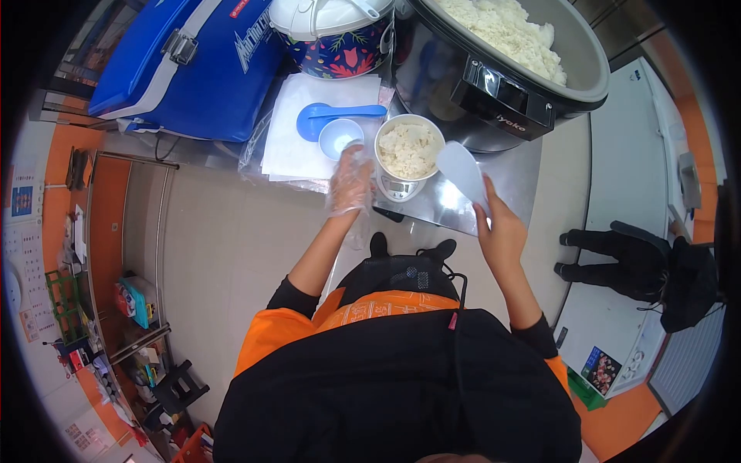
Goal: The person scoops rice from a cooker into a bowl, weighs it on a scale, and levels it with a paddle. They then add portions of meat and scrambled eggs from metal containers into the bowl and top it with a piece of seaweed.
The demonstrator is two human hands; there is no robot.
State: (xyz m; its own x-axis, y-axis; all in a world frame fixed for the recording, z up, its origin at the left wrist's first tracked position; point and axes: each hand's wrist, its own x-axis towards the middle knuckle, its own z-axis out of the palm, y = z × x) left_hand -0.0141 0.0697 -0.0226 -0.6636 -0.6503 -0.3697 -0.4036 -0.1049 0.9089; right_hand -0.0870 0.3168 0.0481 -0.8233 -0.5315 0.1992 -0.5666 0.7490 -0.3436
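Note:
My left hand [351, 184], in a clear plastic glove, pinches the near rim of a small light-blue bowl [338, 137]. My right hand [502, 230] is bare and grips a white rice paddle [461, 171] by its handle. The paddle's blade reaches the right side of a white bowl [441, 147] filled with cooked rice [407, 150]. That bowl stands on a small white kitchen scale [400, 190] with a display at its front. Behind the light-blue bowl, a blue scoop [310, 122] lies on white sheets [282, 147].
A big rice cooker [502, 116], heaped with rice, stands at the back right of the steel table [517, 181]. A floral pot [336, 54] and a blue cooler box [208, 85] stand back left. At the right, another person [648, 266] is beside a white chest freezer [629, 170].

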